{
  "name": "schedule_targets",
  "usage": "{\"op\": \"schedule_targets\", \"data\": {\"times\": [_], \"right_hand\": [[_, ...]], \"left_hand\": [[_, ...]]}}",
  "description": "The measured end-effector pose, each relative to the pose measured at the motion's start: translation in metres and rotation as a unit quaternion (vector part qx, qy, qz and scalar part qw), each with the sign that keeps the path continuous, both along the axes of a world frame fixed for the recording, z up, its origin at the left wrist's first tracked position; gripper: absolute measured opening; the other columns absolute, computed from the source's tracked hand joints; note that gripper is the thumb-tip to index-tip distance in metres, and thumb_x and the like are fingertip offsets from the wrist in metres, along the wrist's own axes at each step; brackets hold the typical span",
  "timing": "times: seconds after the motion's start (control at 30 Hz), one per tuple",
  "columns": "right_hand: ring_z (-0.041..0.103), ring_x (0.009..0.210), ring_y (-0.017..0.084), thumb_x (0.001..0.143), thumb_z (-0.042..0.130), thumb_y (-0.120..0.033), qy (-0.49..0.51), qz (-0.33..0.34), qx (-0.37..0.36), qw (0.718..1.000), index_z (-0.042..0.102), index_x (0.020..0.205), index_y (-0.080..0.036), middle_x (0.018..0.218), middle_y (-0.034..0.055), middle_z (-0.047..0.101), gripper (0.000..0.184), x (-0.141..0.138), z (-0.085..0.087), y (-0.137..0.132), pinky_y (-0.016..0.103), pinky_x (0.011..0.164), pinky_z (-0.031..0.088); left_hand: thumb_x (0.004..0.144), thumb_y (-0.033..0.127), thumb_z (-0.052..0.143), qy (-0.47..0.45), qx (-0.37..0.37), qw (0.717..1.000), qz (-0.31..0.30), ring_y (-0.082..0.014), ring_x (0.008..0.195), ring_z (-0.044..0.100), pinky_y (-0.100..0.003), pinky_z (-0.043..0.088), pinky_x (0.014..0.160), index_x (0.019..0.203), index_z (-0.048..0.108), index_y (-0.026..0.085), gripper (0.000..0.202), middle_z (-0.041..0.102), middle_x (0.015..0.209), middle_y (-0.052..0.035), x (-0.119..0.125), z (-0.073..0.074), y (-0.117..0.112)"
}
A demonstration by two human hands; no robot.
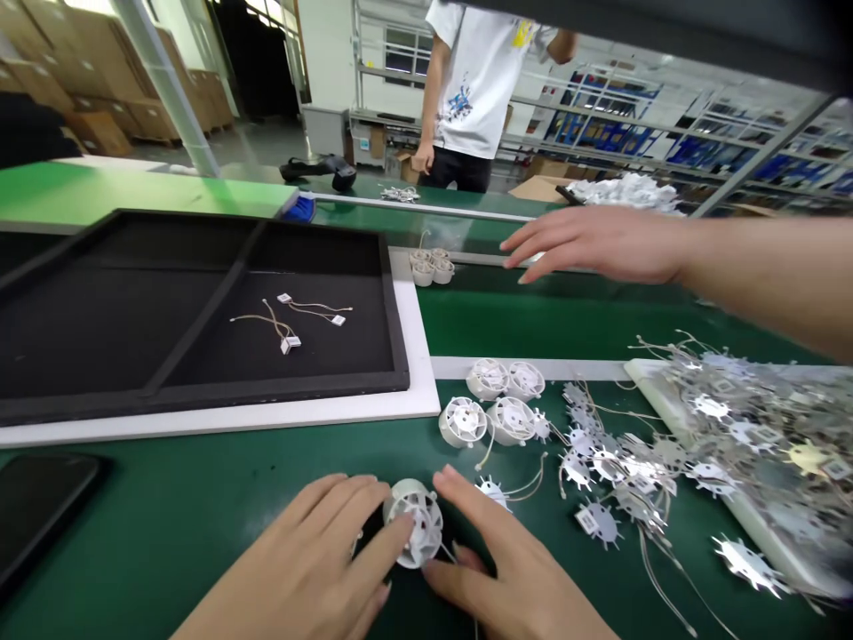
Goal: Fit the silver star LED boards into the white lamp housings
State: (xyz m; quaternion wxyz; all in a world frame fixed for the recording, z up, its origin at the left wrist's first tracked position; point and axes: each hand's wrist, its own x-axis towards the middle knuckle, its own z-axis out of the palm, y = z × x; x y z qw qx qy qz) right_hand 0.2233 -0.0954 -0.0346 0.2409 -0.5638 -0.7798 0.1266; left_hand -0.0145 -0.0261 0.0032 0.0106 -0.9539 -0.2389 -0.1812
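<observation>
Head view: white plastic housing (414,524), partly hidden between both hands (310,560) (510,578) (wires unclear).

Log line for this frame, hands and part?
left hand, right hand on white slotted plastic housing | beside: wired spiked metal discs | co-worker's hand over green mat

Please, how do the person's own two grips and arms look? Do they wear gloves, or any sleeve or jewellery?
The left grip and the right grip are bare, with no gloves, rings or tape visible. No polish shows on the nails. No sleeve, watch or bracelet is in view, as the picture cuts off at the wrists.
</observation>
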Motion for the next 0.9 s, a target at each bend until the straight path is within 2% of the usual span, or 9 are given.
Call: {"op": "schedule_targets", "data": {"times": [0.13, 0.2, 0.27, 0.4, 0.5, 0.57, 0.63, 0.73, 0.9], "right_hand": [[0.072, 0.123, 0.019, 0.096, 0.059, -0.009, 0.035, 0.063, -0.005, 0.997, 0.077, 0.114, -0.035, 0.140, -0.0017, 0.071, 0.036, 0.015, 0.009, -0.006, 0.023, 0.095, 0.062], [0.075, 0.117, 0.019, 0.095, 0.062, -0.012, 0.055, 0.038, -0.015, 0.998, 0.074, 0.120, -0.034, 0.135, -0.0018, 0.074, 0.036, 0.015, 0.010, -0.007, 0.024, 0.095, 0.062], [0.080, 0.102, 0.020, 0.093, 0.068, -0.023, 0.068, -0.010, -0.046, 0.997, 0.071, 0.127, -0.029, 0.123, 0.0016, 0.079, 0.034, 0.010, 0.008, -0.005, 0.023, 0.084, 0.066], [0.081, 0.080, 0.020, 0.101, 0.055, -0.027, 0.102, -0.044, -0.098, 0.989, 0.076, 0.117, -0.021, 0.100, 0.0039, 0.083, 0.027, -0.008, 0.004, 0.004, 0.024, 0.069, 0.065], [0.080, 0.080, 0.021, 0.105, 0.046, -0.023, 0.127, -0.022, -0.116, 0.985, 0.078, 0.107, -0.024, 0.096, 0.0033, 0.082, 0.032, -0.016, 0.004, 0.008, 0.028, 0.072, 0.063], [0.078, 0.076, 0.022, 0.104, 0.045, -0.020, 0.131, -0.020, -0.124, 0.983, 0.077, 0.099, -0.024, 0.090, 0.0035, 0.081, 0.033, -0.018, 0.005, 0.009, 0.029, 0.070, 0.062], [0.077, 0.073, 0.022, 0.104, 0.044, -0.018, 0.125, -0.024, -0.128, 0.984, 0.077, 0.095, -0.023, 0.084, 0.0038, 0.079, 0.034, -0.018, 0.005, 0.009, 0.029, 0.067, 0.061], [0.076, 0.070, 0.021, 0.104, 0.044, -0.017, 0.108, -0.019, -0.120, 0.987, 0.076, 0.096, -0.022, 0.081, 0.0043, 0.078, 0.034, -0.018, 0.004, 0.008, 0.028, 0.065, 0.059], [0.074, 0.069, 0.019, 0.104, 0.042, -0.014, 0.085, -0.007, -0.088, 0.993, 0.075, 0.093, -0.020, 0.078, 0.0047, 0.077, 0.036, -0.018, -0.003, 0.009, 0.026, 0.063, 0.057]], "left_hand": [[0.099, 0.013, 0.041, 0.033, 0.009, 0.999, 0.037, -0.0217, 0.088, 0.074, -0.031, 0.055, 0.077, 0.120, 0.064, 0.025, 0.033, 0.077, 0.105, -0.0021, -0.017, -0.022, 0.002], [0.103, 0.013, 0.037, 0.042, 0.019, 0.997, 0.064, -0.0227, 0.090, 0.073, -0.034, 0.054, 0.079, 0.124, 0.063, 0.025, 0.035, 0.076, 0.108, -0.0036, -0.029, -0.033, 0.010], [0.108, 0.018, 0.033, 0.040, 0.040, 0.995, 0.076, -0.0252, 0.101, 0.071, -0.038, 0.052, 0.085, 0.133, 0.059, 0.023, 0.037, 0.073, 0.118, -0.0078, -0.040, -0.038, 0.021], [0.109, 0.019, 0.039, 0.040, 0.066, 0.995, 0.069, -0.0295, 0.116, 0.064, -0.049, 0.043, 0.106, 0.129, 0.060, 0.017, 0.029, 0.069, 0.120, -0.0115, -0.034, -0.023, 0.034], [0.109, 0.022, 0.043, -0.025, -0.010, 1.000, -0.008, -0.0244, 0.120, 0.065, -0.046, 0.036, 0.117, 0.123, 0.063, 0.020, 0.025, 0.071, 0.118, -0.0055, -0.009, -0.012, 0.025], [0.104, 0.029, 0.057, -0.002, -0.041, 0.999, -0.033, -0.0300, 0.123, 0.065, -0.049, 0.046, 0.111, 0.128, 0.062, 0.017, 0.027, 0.071, 0.128, -0.0103, 0.008, -0.012, 0.017], [0.092, 0.029, 0.075, 0.022, -0.072, 0.997, -0.031, -0.0328, 0.113, 0.071, -0.045, 0.058, 0.092, 0.129, 0.060, 0.013, 0.044, 0.072, 0.127, -0.0141, 0.017, -0.018, 0.013], [0.079, 0.023, 0.089, 0.037, -0.127, 0.991, -0.014, -0.0310, 0.094, 0.076, -0.040, 0.061, 0.071, 0.125, 0.061, 0.013, 0.055, 0.075, 0.118, -0.0115, 0.019, -0.025, 0.013], [0.074, 0.020, 0.093, 0.013, -0.163, 0.986, -0.018, -0.0281, 0.092, 0.076, -0.036, 0.060, 0.069, 0.121, 0.059, 0.015, 0.059, 0.074, 0.116, -0.0093, 0.009, -0.024, 0.017]]}}
